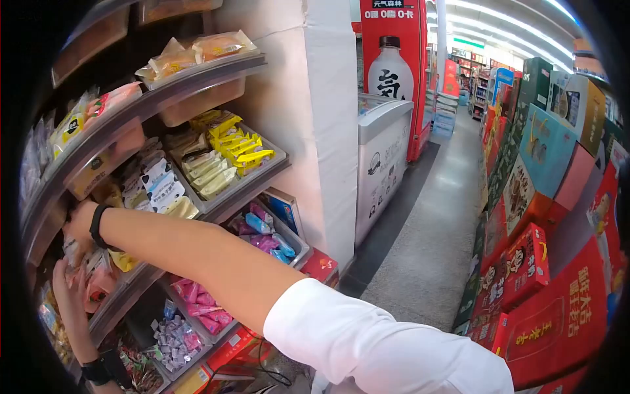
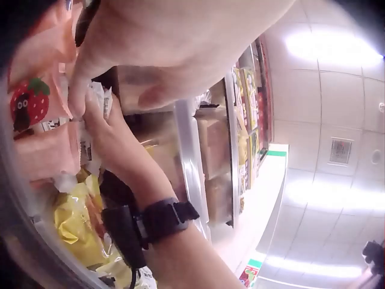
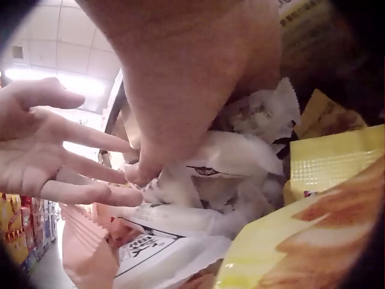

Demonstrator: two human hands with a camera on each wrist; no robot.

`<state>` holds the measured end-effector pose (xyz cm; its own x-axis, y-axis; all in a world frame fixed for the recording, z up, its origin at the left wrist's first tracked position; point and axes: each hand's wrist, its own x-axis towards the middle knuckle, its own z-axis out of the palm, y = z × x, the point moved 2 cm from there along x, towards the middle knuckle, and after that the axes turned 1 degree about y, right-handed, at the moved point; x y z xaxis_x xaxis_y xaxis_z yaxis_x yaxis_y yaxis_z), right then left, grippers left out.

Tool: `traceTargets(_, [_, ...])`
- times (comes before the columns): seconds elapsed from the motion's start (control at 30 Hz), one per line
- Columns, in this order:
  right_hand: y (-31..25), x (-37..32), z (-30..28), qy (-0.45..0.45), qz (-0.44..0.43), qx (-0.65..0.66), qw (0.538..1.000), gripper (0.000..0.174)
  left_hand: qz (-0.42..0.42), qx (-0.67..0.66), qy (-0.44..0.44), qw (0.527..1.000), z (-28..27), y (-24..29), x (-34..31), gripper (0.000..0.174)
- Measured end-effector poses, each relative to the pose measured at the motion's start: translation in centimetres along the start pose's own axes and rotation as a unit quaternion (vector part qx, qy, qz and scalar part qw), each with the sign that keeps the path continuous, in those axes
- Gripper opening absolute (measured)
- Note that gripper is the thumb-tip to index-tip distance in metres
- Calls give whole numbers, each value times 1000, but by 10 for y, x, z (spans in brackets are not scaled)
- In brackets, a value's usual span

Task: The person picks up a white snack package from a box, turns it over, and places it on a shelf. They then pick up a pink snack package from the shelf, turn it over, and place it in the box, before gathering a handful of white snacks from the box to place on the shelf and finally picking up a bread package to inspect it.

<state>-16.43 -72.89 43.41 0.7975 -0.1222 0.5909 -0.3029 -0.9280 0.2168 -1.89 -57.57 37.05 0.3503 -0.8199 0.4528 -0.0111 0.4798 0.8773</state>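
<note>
In the head view my right hand (image 1: 80, 226) reaches into a shelf tray at the left, a black band on its wrist. Its fingertips are down among white wrapped packets (image 3: 174, 241) in the right wrist view, partly hidden there; I cannot tell whether they pinch one. My left hand (image 3: 57, 144) is beside it, fingers spread nearly straight, fingertips close to the right hand (image 3: 180, 78). Pink packets with a strawberry print (image 2: 45, 111) lie by both hands in the left wrist view. Yellow packets (image 3: 325, 223) lie on the other side of the right hand.
Tiered shelves hold trays of yellow packets (image 1: 239, 148), pink packets (image 1: 200, 305) and small lilac sweets (image 1: 177, 341). The upper shelf edge (image 1: 164, 98) runs above my right forearm. A white pillar (image 1: 315, 118) and a chest freezer (image 1: 384, 171) stand beyond; stacked red boxes (image 1: 525, 269) line the aisle's right.
</note>
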Motion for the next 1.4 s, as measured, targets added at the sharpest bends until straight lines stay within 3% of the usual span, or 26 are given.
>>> traceTargets(0.13, [13,10,10,-26,62,67,996,113,-10,36,110,993,-10,-18,28,56])
traceTargets(0.23, [17,18,19,-13,83,67,994,120,-57,50,2,997,-44,-48,62,55])
traceTargets(0.3, [18,25,22,-9,80,42,996,126,18,127,45,991,-39,-52,61,51])
traceTargets(0.33, [19,25,22,3,74,85,994,119,29,155,54,986,-54,-62,72,49])
traceTargets(0.4, [16,23,12,-62,119,80,988,119,65,224,72,970,-92,-84,103,44])
traceTargets(0.43, [16,25,13,-95,142,78,982,119,104,306,76,943,-91,-82,106,42])
traceTargets(0.47, [16,25,13,-106,140,90,980,115,199,477,100,850,-92,-80,104,49])
traceTargets(0.53, [16,31,16,-129,134,112,976,109,256,595,127,751,-83,-77,89,59])
traceTargets(0.57, [17,36,19,-159,136,117,971,104,228,563,133,783,-34,-48,52,61])
traceTargets(0.63, [19,44,22,-217,138,124,958,96,213,549,116,800,-9,-37,37,66])
traceTargets(0.7, [15,44,25,-153,136,95,974,82,238,587,71,771,-18,-47,48,68])
traceTargets(0.8, [1,53,34,-109,94,40,989,66,110,631,64,765,11,-35,34,69])
traceTargets(0.83, [-3,60,37,-102,73,21,992,62,123,610,60,780,17,-34,27,69])
traceTargets(0.9, [-3,71,48,-63,45,13,997,60,149,569,50,807,28,-37,15,69])
traceTargets(1.0, [-7,78,58,-24,27,8,999,62,138,630,27,763,37,-28,5,67])
traceTargets(1.13, [-8,74,56,-1,49,34,998,68,138,625,36,767,42,-27,-5,67])
traceTargets(1.23, [-5,67,49,16,79,73,994,72,164,514,21,842,38,-32,-5,65])
traceTargets(1.3, [-12,53,34,-46,105,125,985,75,101,388,2,916,62,-13,-27,60])
traceTargets(1.37, [-17,30,-1,-104,58,202,972,69,233,521,17,821,49,-12,-31,58])
traceTargets(1.4, [-17,27,-7,-112,20,214,970,68,196,546,35,814,47,-7,-34,56])
